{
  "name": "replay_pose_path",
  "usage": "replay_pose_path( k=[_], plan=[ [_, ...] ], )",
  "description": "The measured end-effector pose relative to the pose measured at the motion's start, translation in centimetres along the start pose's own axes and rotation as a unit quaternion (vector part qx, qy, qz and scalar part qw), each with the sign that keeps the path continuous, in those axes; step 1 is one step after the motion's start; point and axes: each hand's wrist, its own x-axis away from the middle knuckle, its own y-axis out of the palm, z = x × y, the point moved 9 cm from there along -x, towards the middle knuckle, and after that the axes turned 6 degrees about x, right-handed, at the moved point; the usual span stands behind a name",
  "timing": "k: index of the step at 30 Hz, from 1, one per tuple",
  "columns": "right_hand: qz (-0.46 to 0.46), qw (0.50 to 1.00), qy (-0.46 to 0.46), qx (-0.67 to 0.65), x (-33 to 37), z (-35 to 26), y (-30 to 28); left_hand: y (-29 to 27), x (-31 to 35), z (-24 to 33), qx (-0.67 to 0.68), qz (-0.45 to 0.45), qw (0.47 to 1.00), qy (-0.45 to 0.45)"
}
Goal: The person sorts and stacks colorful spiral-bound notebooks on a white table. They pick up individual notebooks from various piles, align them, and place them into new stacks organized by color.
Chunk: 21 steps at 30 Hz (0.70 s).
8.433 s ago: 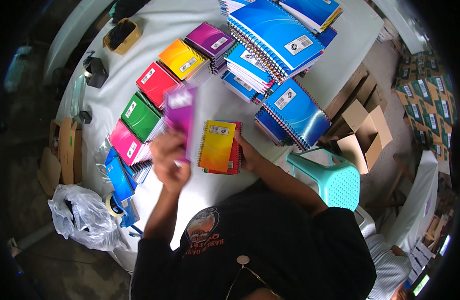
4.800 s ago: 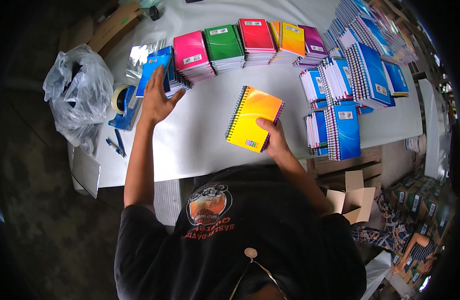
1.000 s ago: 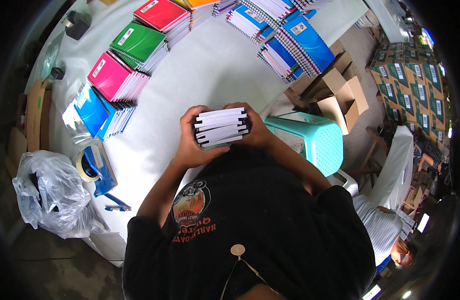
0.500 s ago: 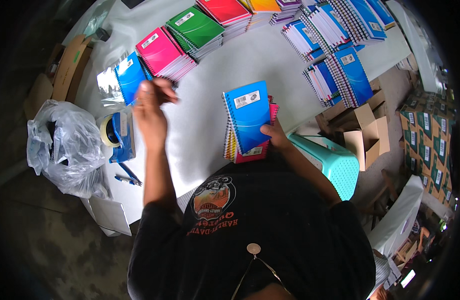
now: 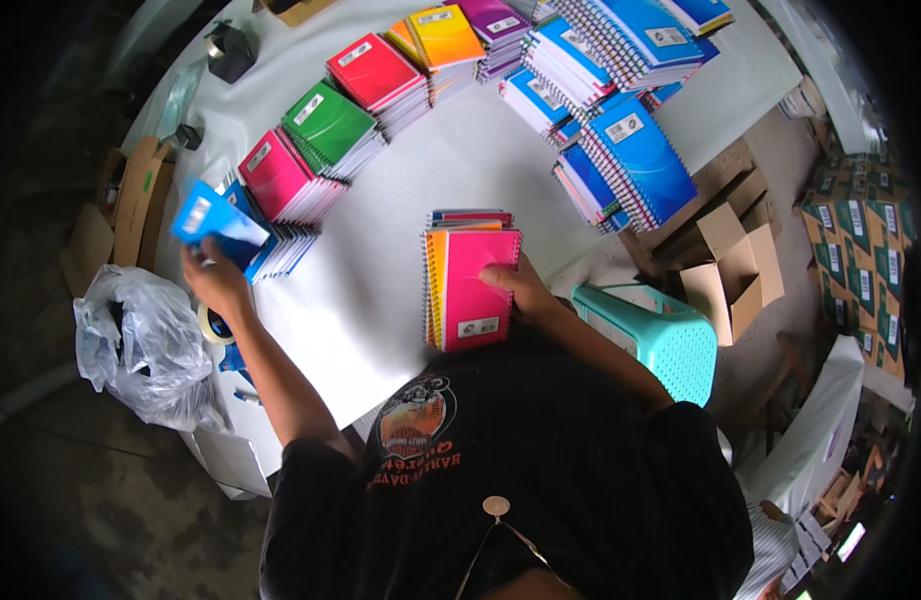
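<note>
My right hand (image 5: 525, 288) grips a small bundle of spiral notebooks (image 5: 472, 275) in front of my chest. A pink cover lies on top, and orange and other edges show beneath it. At the far left of the row, my left hand (image 5: 216, 278) holds a blue notebook (image 5: 202, 213) by its near edge, tilted above the stack of blue notebooks (image 5: 280, 255); some of its fingers are hidden. Beside that stack stand piles of pink notebooks (image 5: 278, 180), green notebooks (image 5: 330, 125), red notebooks (image 5: 375, 72), yellow notebooks (image 5: 443, 38) and purple notebooks (image 5: 492, 25).
Blue notebooks (image 5: 640, 165) are piled at the right of the white table (image 5: 410, 160). A plastic bag (image 5: 145, 345), a tape roll (image 5: 213, 325) and a cardboard box (image 5: 140, 205) sit at left. Right of the table are a turquoise stool (image 5: 680, 345) and an open carton (image 5: 735, 275).
My left hand has moved left and down and now holds a blue notebook. The bundle in my right hand shows pink on top instead of blue. The view has shifted.
</note>
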Motion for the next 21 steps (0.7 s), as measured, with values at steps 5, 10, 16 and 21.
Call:
replay_pose_path(
  k=[5,10,16,21],
  plan=[
    [0.048,0.999,0.011,0.014,1.2,-0.2,-4.5,2.6,0.6,12.2,-0.169,0.104,0.954,0.227],
    [0.068,0.99,0.093,-0.076,1.5,0.1,-5.4,18.4,9.5,35.7,0.15,-0.28,0.853,0.414],
    [0.082,0.996,0.042,0.002,1.9,-1.1,-7.5,35.0,14.0,36.5,-0.186,-0.352,0.747,0.533],
    [0.102,0.994,0.039,0.013,2.7,-1.9,-7.6,31.9,12.0,36.7,-0.146,-0.492,0.784,0.349]
  ],
)
